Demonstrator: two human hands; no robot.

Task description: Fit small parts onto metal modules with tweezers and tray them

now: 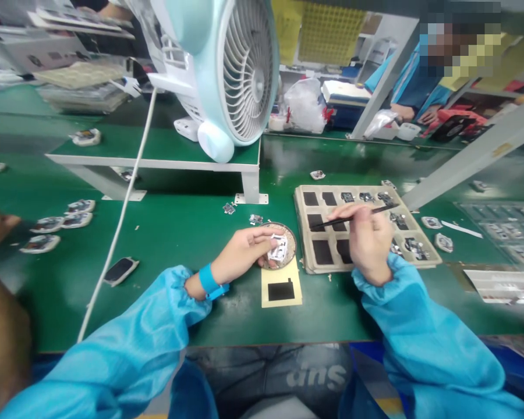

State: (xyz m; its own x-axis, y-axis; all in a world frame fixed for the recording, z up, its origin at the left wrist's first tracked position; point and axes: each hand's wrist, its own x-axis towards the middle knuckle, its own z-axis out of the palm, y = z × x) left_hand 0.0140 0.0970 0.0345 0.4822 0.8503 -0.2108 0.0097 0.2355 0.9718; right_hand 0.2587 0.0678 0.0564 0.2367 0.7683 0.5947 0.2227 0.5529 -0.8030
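Note:
My left hand (240,254), with a blue band at the wrist, pinches a small white frame part (278,248) over a round dish (291,238). Black tweezers (338,221) are gripped in my right hand (370,241), their tip pointing left above the beige compartment tray (371,268). Dark rectangular pieces fill the tray's left compartments, and small electronic parts lie in those at the back and right. Just below the dish, a yellow sheet (266,297) bears a black rectangular piece (281,290).
A light-blue fan (240,75) stands on a raised green shelf (157,163). A white cable (121,215) crosses the left side. A dark-faced device (121,270) and several white housings lie left. Another person's arm (2,302) is at the left edge. A slanted post (475,154) rises right.

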